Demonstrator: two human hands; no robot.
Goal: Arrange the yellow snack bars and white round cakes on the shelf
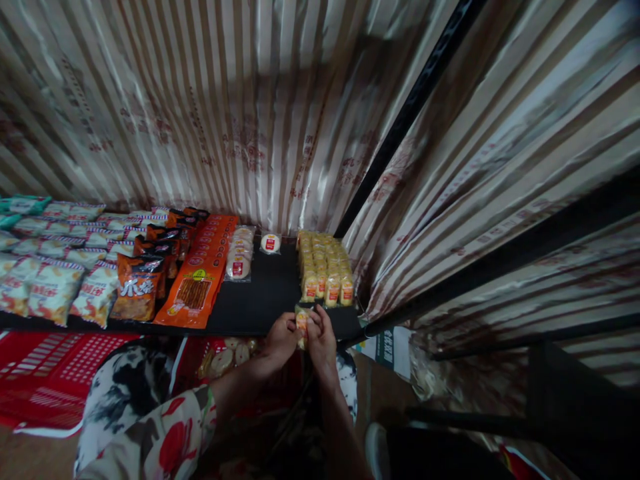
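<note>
striped sheeting [280, 100]: backdrop ahead of the left hand [283, 337] and right hand [323, 337].
black shelf [265, 293]: under and ahead of the fingertips; bare stretch ahead of the left hand.
red basket [45, 373]: below shelf level, well to the left of the left hand.
orange bag [200, 273]: on the shelf, left of the left hand, lying flat.
yellow packets [325, 263]: close-set rows directly ahead of the right hand.
white packets [240, 253]: ahead and left of the left hand; a single white packet [271, 243] lies apart.
hand state: together, fingers of both pinched on one small packet.
held packet [302, 321]: between the hands at the shelf's front edge; label too blurred to read.
packet step: judged to be two-handed handling or straightening of the wrapper.
packet placement: if set down, likely calls for level lowering and even release, without nudging the rows ahead.
</note>
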